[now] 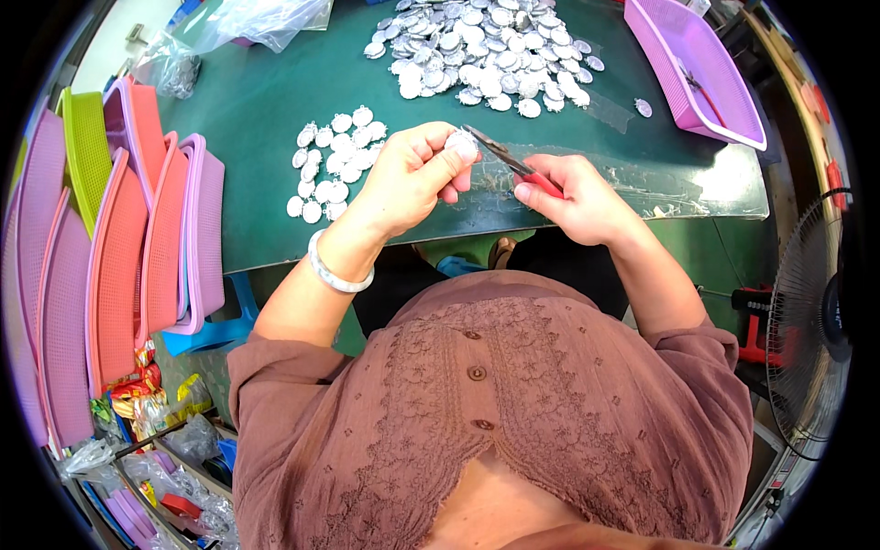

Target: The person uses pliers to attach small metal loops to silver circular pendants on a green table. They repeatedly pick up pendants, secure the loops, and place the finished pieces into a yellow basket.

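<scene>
Pinched between the thumb and fingers of my left hand (pixel 417 174) is a round silver metal pendant (pixel 461 145). My right hand (pixel 577 197) grips a pair of pliers (pixel 513 163) by its red handles, and the dark jaws reach to the pendant's upper edge. Whether the jaws are closed on it is too small to tell. Left of my left hand lies a loose group of similar silver pendants (pixel 337 163). Farther back on the green table (pixel 266 87), a large heap of the same pendants (pixel 486 50) is spread out.
A purple plastic basket (pixel 674 69) with a red-handled tool (pixel 704 94) inside stands at the back right, near one lone pendant (pixel 643 108). Stacked baskets (pixel 119 266) in purple, orange and green line the left side. A black fan (pixel 807 321) stands at right. Clear plastic bags (pixel 261 20) lie back left.
</scene>
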A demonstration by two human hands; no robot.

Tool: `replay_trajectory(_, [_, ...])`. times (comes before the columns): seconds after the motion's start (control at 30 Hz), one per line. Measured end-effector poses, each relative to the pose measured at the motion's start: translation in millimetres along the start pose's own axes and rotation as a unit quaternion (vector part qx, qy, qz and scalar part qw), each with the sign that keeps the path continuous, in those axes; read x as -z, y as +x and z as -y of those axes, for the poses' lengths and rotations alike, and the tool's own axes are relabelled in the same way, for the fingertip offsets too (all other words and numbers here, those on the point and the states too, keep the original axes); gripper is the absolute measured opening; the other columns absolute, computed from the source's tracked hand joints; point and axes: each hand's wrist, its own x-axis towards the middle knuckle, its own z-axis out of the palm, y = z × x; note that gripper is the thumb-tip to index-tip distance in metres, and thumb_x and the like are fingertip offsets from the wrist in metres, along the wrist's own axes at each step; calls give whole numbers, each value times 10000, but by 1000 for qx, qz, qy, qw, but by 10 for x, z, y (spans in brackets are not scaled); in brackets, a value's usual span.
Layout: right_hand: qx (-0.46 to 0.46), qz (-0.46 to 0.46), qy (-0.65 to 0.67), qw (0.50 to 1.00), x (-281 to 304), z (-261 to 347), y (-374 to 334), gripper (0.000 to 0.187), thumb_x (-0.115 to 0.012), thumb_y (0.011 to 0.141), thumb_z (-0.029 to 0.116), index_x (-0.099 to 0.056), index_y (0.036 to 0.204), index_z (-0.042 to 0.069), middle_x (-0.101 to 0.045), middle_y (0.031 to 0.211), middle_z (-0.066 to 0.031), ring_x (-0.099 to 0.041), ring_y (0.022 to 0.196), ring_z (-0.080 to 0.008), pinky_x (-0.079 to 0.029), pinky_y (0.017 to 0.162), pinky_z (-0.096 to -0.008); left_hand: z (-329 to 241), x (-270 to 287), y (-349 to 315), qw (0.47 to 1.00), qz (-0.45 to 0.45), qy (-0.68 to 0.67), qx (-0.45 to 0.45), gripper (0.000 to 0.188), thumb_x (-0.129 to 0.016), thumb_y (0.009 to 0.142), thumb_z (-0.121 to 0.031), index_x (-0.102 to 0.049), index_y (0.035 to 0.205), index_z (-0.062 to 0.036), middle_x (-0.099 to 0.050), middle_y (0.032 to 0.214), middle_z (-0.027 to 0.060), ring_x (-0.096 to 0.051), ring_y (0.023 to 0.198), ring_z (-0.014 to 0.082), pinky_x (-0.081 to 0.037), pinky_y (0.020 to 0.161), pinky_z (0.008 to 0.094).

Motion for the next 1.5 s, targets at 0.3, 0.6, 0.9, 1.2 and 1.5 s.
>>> replay_trajectory(0.3, [38, -21, -47, 998, 47, 49, 78, 316, -643, 833, 286, -602, 877, -25, -580, 681, -149, -547, 627, -250, -450, 615, -357, 66, 107, 22, 999, -21, -29, 27, 208, -581, 935, -230, -634, 942, -29, -595, 703, -4, -525, 589, 61, -439, 549, 191])
replay_trajectory(0.6, [-31, -180, -189, 965, 521, -282, -177, 494, -701, 782, 313, -586, 1109, -39, -622, 905, -183, -612, 809, -299, -485, 741, -370, 126, 196, -16, 994, -88, -40, 50, 208, -580, 938, -238, -601, 981, -36, -625, 734, 16, -563, 593, 79, -453, 556, 209])
replay_trajectory(0.9, [-145, -357, -435, 814, 925, -1071, -437, 643, -680, 793, 398, -513, 1253, -19, -554, 1155, -220, -517, 1073, -378, -421, 916, -432, 290, 522, -11, 862, -144, 487, 0, 211, -617, 848, -232, -611, 879, -23, -605, 643, 155, -600, 584, 314, -468, 581, 399])
replay_trajectory(1.2, [-52, -396, -487, 777, 878, -1016, -228, 502, -688, 788, 290, -559, 1178, 1, -562, 1168, -180, -517, 1087, -365, -396, 940, -442, 314, 637, 49, 781, -216, 577, -103, 197, -684, 784, -206, -634, 891, -49, -590, 864, 106, -585, 770, 291, -462, 656, 396])
replay_trajectory(1.5, [182, -193, -400, 877, 152, -275, 591, 264, -651, 777, 129, -626, 1014, 16, -577, 959, -120, -520, 947, -294, -428, 876, -376, 287, 521, 323, 791, -79, 570, -209, 247, -695, 769, -161, -633, 973, -37, -572, 982, 109, -537, 944, 302, -426, 825, 397])
